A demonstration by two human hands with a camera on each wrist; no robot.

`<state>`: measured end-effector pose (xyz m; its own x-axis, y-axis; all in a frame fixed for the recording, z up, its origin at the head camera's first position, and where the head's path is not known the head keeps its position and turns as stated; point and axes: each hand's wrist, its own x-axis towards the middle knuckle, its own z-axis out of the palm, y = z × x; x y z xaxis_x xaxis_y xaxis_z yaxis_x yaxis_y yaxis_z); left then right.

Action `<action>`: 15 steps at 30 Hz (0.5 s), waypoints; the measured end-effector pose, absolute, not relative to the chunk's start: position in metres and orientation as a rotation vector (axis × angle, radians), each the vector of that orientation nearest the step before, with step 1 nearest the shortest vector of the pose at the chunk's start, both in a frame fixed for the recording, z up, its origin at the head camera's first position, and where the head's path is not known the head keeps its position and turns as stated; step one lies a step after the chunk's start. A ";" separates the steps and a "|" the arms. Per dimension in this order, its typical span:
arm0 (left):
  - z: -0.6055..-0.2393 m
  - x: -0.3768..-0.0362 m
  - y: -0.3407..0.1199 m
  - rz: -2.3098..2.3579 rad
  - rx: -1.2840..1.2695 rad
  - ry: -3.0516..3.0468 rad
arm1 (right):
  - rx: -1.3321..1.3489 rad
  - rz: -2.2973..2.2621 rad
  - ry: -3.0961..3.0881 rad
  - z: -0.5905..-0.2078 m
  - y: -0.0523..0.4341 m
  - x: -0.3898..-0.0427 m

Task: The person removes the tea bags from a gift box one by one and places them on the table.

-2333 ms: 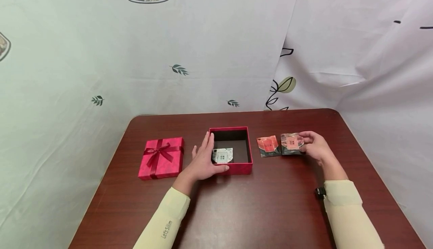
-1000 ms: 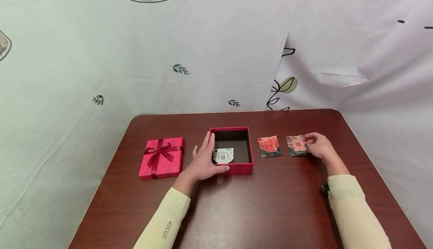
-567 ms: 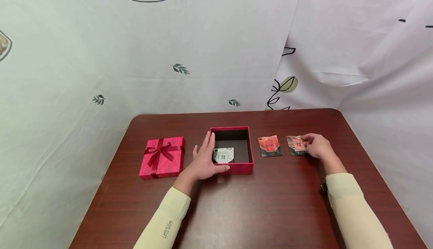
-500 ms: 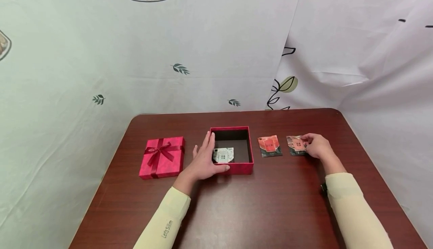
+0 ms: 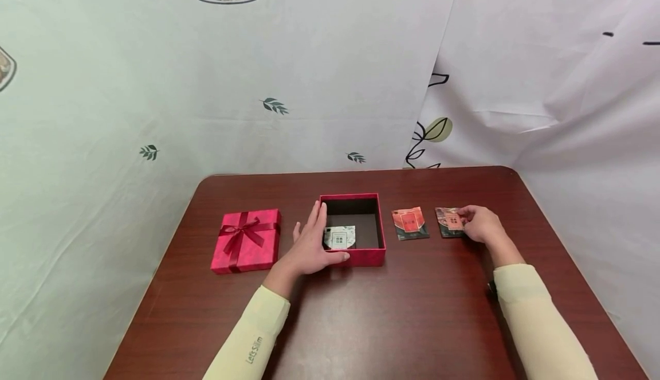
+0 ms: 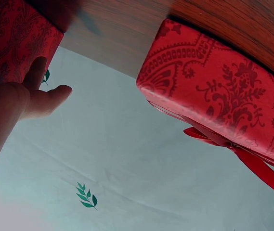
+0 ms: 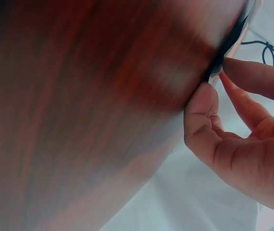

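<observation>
One dark packet [image 5: 450,223] is pinched along its right edge by a right hand [image 5: 483,225], thumb and fingers drawn together, toward the right of a brown wooden table [image 5: 392,322]. An edge hold is probably favoured because so thin a thing offers little else to grasp, and most of the printed face is left uncovered. Whether the packet is raised at all from the wood cannot be told for sure, since it is seen nearly edge-on from the right wrist. Near it, on the box side, an orange packet [image 5: 411,223] is laid flat, untouched.

At the centre, a lidless red box [image 5: 367,258] is flanked by a left hand [image 5: 308,249], its fingers extended at the left wall and its thumb set along the near one; nothing is gripped, and the box is presumably steadied by this light contact. Inside, a white packet [image 5: 339,238] is placed in the near left corner. Farther left, a matching lid [image 5: 252,248] is set down (ribbon bow [image 5: 242,232] uppermost, likely to spare it crushing).
</observation>
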<state>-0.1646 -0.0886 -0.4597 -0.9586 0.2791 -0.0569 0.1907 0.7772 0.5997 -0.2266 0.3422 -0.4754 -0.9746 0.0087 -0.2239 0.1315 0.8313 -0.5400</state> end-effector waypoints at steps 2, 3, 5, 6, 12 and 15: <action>-0.460 -0.165 -0.089 0.927 0.374 2.826 | 0.109 -0.854 2.793 -0.476 0.341 -0.226; -0.460 -0.164 -0.089 0.925 0.375 2.827 | 0.107 -0.858 2.791 -0.475 0.341 -0.226; -0.461 -0.164 -0.089 0.927 0.377 2.826 | 0.107 -0.872 2.792 -0.474 0.341 -0.224; -0.461 -0.164 -0.089 0.926 0.379 2.826 | 0.107 -0.881 2.793 -0.474 0.341 -0.224; -0.461 -0.164 -0.090 0.924 0.389 2.832 | 0.138 -0.942 2.806 -0.470 0.338 -0.217; -0.462 -0.164 -0.090 0.935 0.396 2.833 | 0.146 -0.957 2.826 -0.467 0.335 -0.214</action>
<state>-0.1643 -0.0899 -0.4615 -0.9568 0.2876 -0.0429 0.2056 0.7733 0.5998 -0.2142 0.3353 -0.4672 -0.9834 0.0425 -0.1764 0.1409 0.7912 -0.5951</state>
